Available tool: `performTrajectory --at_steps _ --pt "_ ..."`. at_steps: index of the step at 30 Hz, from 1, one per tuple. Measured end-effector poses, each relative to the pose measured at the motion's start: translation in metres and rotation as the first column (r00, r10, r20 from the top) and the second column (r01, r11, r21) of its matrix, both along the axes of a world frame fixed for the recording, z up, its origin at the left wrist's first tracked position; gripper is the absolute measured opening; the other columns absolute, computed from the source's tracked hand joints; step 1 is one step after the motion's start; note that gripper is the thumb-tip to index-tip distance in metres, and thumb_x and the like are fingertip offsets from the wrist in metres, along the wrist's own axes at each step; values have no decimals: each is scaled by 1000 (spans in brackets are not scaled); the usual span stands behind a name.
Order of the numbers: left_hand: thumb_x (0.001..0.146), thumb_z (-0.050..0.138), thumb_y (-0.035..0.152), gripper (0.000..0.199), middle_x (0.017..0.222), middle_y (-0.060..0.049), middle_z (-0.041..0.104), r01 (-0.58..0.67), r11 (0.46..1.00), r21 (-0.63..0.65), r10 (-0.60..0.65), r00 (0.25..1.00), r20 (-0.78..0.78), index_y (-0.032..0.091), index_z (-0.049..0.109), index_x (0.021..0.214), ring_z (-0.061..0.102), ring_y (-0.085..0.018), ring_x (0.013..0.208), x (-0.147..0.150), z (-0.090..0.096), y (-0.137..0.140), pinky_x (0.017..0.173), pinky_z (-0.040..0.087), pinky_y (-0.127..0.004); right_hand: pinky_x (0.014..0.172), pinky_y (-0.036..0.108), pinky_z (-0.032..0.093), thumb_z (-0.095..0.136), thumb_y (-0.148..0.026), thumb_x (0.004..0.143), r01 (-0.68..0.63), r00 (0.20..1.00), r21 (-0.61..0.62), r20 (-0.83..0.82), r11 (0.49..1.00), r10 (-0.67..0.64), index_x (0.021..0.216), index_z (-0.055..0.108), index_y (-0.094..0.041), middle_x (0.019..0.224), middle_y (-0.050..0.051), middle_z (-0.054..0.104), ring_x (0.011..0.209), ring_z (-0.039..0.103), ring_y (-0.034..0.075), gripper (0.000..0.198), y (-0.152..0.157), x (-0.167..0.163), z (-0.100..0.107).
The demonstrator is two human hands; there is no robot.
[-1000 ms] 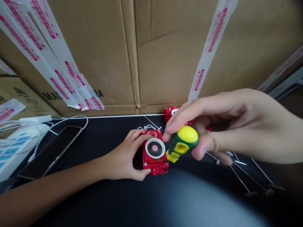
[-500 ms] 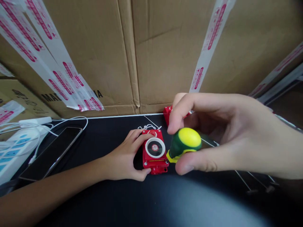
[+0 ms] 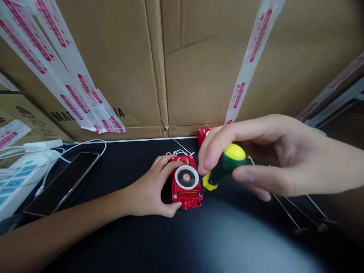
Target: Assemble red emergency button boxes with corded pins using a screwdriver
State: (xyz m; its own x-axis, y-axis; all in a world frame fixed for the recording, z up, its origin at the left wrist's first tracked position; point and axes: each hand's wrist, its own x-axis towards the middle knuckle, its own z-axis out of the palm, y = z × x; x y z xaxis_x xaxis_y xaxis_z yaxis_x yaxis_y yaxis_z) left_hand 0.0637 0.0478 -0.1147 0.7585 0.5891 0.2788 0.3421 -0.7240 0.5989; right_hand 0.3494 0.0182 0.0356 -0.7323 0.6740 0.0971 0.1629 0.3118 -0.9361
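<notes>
A red box-shaped device (image 3: 187, 195) with a white-ringed black dial lies on the black tabletop. My left hand (image 3: 155, 185) grips it from the left, fingers over its upper part and thumb at its lower left edge. To its right, my right hand (image 3: 256, 159) pinches a stubby green and yellow screwdriver (image 3: 227, 163) between thumb and fingers. The screwdriver tilts, its tip at the device's lower right corner, where a screw sits. Whether the tip is seated in the screw, I cannot tell.
A second red device (image 3: 201, 134) stands behind my right hand, partly hidden. At left are a phone (image 3: 64, 182) and a white power strip (image 3: 17, 182) with cables. A large taped cardboard box (image 3: 193, 76) walls off the back. Thin metal rods (image 3: 301, 212) lie at right.
My right hand has shifted its hold on the screwdriver, and the handle has tipped slightly up and right. My left hand and the red device stay in place.
</notes>
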Motion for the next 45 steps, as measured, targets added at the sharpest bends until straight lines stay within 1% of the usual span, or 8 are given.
performTrajectory --at_steps 4,11,16,20,31,37,42,45 --pt "74 90 32 98 152 -13 47 -4 1000 -5 4 1000 -13 33 39 158 47 -43 142 1 0 1 122 44 -66 86 26 60 95 -25 83 76 994 253 52 965 -92 98 88 -27 102 1 75 96 72 16 17 1 -8 -8" --pt "73 90 30 102 156 -12 43 -8 1000 -17 7 999 -40 34 35 160 42 -42 146 0 1 0 126 39 -66 62 24 60 106 -20 62 330 943 133 -84 935 -321 104 84 -31 88 -2 80 78 75 18 49 -9 -15 -13" --pt "75 91 31 107 159 -13 42 -6 1000 -10 5 999 -52 35 30 163 41 -43 148 -1 1 0 128 36 -67 52 21 59 95 -20 82 162 985 -4 -58 987 -162 118 81 -28 94 -1 83 57 72 12 40 -3 -5 -3" --pt "76 90 31 109 158 -14 42 9 1000 0 -9 999 -31 35 26 164 43 -43 148 0 -1 0 126 38 -67 64 23 64 75 -24 101 -25 999 -53 24 998 26 132 73 -25 112 5 81 72 79 14 31 -2 3 1" --pt "75 89 32 105 156 -13 42 1 1000 -2 -1 999 -44 35 31 163 43 -43 145 0 -1 1 125 40 -70 69 24 56 100 -21 74 175 982 287 -118 942 -146 94 82 -22 94 -1 72 81 67 14 28 -4 -12 -12" --pt "73 90 31 112 159 -14 42 -3 1000 3 3 999 -41 34 27 166 40 -45 149 -1 -1 0 129 33 -73 63 21 58 103 -14 68 204 975 164 -122 965 -185 103 84 -27 86 -4 74 76 71 13 42 -5 -6 -13" --pt "74 89 31 97 157 -14 47 -3 1000 -24 2 999 -45 31 39 157 47 -44 145 2 1 -1 123 43 -70 60 23 63 88 -12 87 4 999 8 -43 1000 -4 121 82 -25 106 1 82 67 75 12 38 0 1 -3" --pt "75 89 31 96 156 -15 48 -14 1000 -4 13 999 -30 30 38 157 50 -44 143 3 2 -1 121 45 -70 59 24 61 77 -11 93 7 1000 75 11 997 -8 120 80 -25 121 4 79 69 73 11 31 2 3 -2"
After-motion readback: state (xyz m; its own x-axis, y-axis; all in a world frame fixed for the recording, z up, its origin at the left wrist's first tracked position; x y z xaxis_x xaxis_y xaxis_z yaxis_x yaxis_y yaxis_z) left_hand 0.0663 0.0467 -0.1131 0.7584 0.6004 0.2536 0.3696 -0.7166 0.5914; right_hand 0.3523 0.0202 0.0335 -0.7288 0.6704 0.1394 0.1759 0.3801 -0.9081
